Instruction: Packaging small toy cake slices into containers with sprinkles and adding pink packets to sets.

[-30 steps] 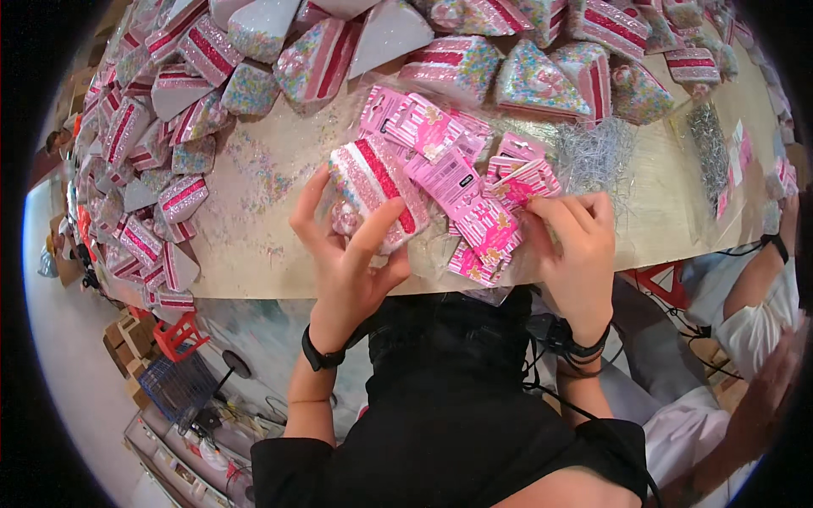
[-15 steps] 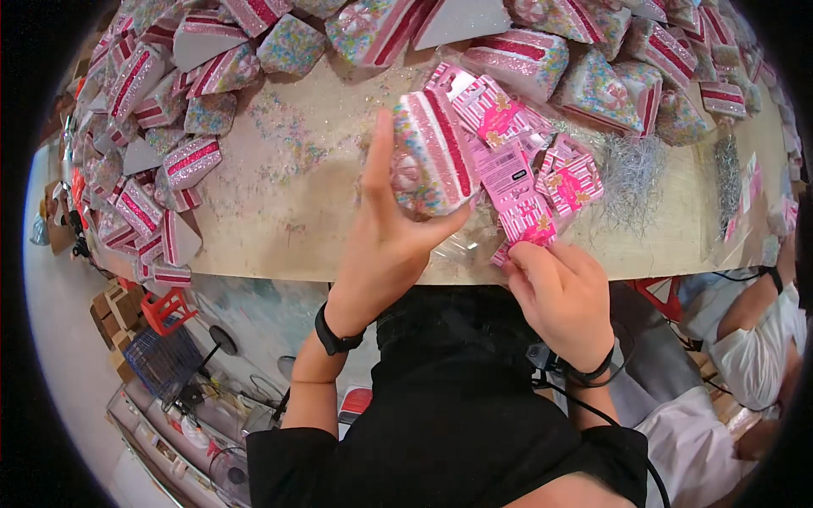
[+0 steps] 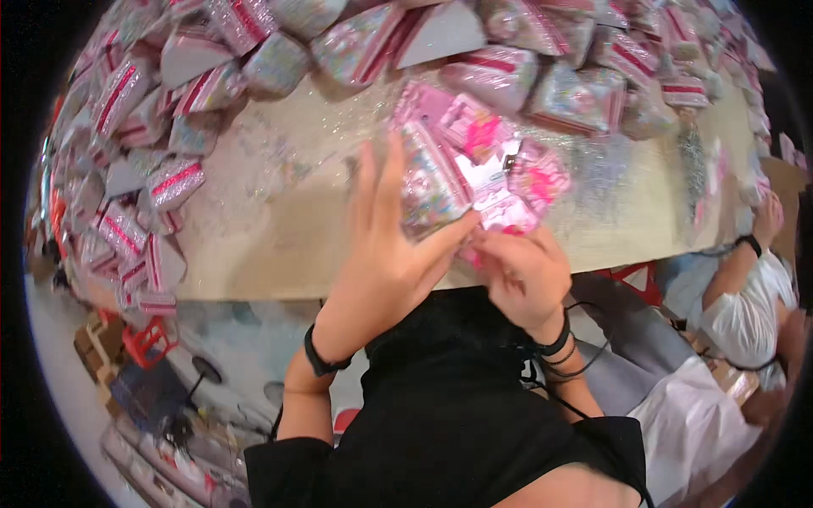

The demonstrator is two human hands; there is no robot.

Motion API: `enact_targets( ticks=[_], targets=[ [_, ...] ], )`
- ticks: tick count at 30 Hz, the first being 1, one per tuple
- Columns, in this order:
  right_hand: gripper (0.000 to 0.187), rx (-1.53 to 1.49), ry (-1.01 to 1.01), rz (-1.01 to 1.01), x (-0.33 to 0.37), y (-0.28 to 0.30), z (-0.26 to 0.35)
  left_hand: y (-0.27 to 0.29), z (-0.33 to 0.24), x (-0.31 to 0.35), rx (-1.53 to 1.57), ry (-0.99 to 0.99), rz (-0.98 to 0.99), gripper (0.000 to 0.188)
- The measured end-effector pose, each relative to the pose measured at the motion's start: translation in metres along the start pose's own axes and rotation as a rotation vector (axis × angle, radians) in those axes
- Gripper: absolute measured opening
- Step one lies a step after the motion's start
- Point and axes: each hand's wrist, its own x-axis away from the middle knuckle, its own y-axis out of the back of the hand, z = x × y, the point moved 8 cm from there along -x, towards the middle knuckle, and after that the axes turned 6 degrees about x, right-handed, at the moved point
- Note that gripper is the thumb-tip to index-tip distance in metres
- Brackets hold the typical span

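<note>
My left hand holds a fake cake slice with pink and red glittery layers and pastel sprinkles. Its fingers lie along the slice's left side, and the thumb reaches the lower right corner. Close by that thumb, my right hand is closed in a pinch on a small pink tag card, mostly hidden by the fingers. Just beyond, a loose pile of pink tag cards lies on the table beside the slice. Motion blur softens both hands and the cards.
Many similar cake slices are heaped along the table's far and left sides. Silver tinsel strands lie right of the cards on the wooden table. Another person's arm rests at the right edge. A red stool stands lower left.
My right hand has come left, from the lower edge of the card pile to my left thumb, with a pink card in its fingers. The whole view has shifted slightly.
</note>
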Motion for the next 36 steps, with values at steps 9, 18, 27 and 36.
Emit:
enact_targets(
  ticks=[9, 18, 27, 36],
  targets=[
    [0.027, -0.394, -0.091, -0.173, -0.005, 0.027, -0.009, 0.008, -0.041, 0.004, -0.259, -0.230, -0.182, 0.017],
    [0.023, -0.631, -0.200, -0.019, -0.014, 0.007, -0.014, 0.006, -0.046, 0.003, -0.259, -0.437, -0.215, 0.011],
    [0.023, -0.852, -0.224, 0.180, -0.025, -0.001, -0.010, 0.015, -0.055, 0.006, -0.360, -0.523, -0.293, 0.010],
    [0.009, -0.872, -0.144, 0.521, -0.048, -0.012, 0.016, 0.041, -0.049, 0.018, -0.335, -0.523, -0.210, 0.014]
  ],
)
